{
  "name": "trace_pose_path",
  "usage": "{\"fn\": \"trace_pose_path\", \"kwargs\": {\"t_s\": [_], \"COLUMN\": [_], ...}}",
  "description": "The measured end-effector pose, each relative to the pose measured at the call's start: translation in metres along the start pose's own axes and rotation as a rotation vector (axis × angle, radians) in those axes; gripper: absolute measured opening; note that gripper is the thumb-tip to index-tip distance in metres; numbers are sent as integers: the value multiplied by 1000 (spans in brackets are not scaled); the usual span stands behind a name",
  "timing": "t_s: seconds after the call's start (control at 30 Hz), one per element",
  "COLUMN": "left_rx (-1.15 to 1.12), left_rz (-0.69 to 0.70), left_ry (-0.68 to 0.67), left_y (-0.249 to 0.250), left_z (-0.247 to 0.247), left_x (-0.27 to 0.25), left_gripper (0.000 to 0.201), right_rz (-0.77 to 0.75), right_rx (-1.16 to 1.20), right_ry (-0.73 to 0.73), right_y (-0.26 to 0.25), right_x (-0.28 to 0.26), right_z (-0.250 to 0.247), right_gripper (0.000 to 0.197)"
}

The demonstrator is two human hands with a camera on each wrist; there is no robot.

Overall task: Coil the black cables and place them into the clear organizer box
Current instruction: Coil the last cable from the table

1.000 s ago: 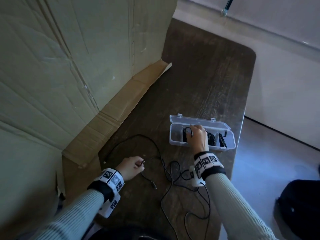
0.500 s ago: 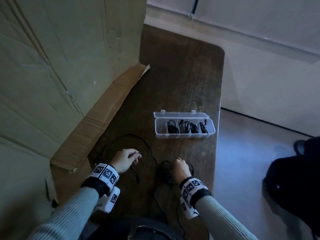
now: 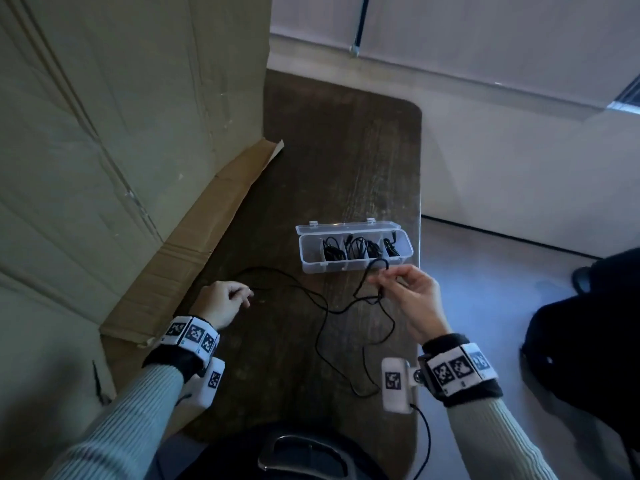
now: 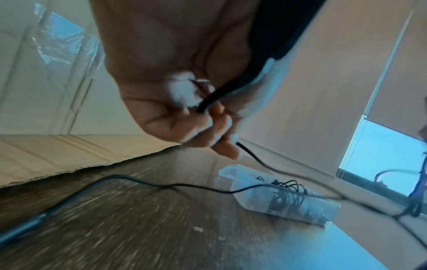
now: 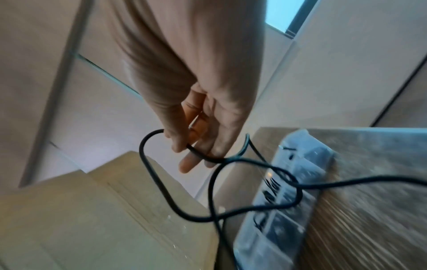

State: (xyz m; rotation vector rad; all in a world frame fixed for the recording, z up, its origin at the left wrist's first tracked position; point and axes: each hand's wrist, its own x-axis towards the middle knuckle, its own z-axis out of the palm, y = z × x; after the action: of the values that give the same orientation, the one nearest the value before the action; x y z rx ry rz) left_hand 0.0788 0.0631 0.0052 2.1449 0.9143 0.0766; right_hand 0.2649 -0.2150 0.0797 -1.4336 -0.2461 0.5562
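A clear organizer box (image 3: 355, 263) stands open on the dark wooden table (image 3: 339, 150), with coiled black cables (image 3: 349, 249) in its compartments. One long loose black cable (image 3: 322, 306) snakes across the table between my hands. My left hand (image 3: 225, 301) pinches one end of it near the cardboard. My right hand (image 3: 398, 282) is raised just in front of the box and holds a loop of the same cable (image 5: 157, 182) between thumb and fingers. In the left wrist view, the cable (image 4: 251, 155) leaves my curled left fingers (image 4: 219, 140) toward the box (image 4: 284, 199).
A large cardboard sheet (image 3: 121, 133) stands along the table's left side, its flap (image 3: 207, 216) lying on the table. The table's right edge (image 3: 419, 209) runs just past the box. A black bag (image 3: 585, 348) sits on the floor at right.
My right hand left the box, dropped to the cable tangle near the table's front, and now has lifted a loop of cable up in front of the box. The left hand kept its pinch.
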Motion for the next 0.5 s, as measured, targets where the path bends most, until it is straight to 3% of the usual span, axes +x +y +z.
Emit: {"fn": "trace_pose_path", "kwargs": {"t_s": [0.13,0.23,0.33,0.4,0.5], "left_rx": [-104,-27,114,-48,-217], "left_rz": [-230,-238,42,322,576], "left_ry": [154,135,158,128,-244], "left_y": [-24,-27,15,62,122], "left_z": [-1,4,13,19,32], "left_x": [9,12,2,-14,-37], "left_gripper": [22,16,35,49,78], "right_rz": [-119,-151,-152,-152,-160], "right_rx": [90,47,-88,-131,-129], "right_ry": [52,78,39,-2,-88], "right_y": [-37,-45,-43,-43,-46], "right_x": [-13,-19,-24,-28,-35], "right_z": [-11,-13,-1,11,31], "right_gripper": [26,18,17,16,14]}}
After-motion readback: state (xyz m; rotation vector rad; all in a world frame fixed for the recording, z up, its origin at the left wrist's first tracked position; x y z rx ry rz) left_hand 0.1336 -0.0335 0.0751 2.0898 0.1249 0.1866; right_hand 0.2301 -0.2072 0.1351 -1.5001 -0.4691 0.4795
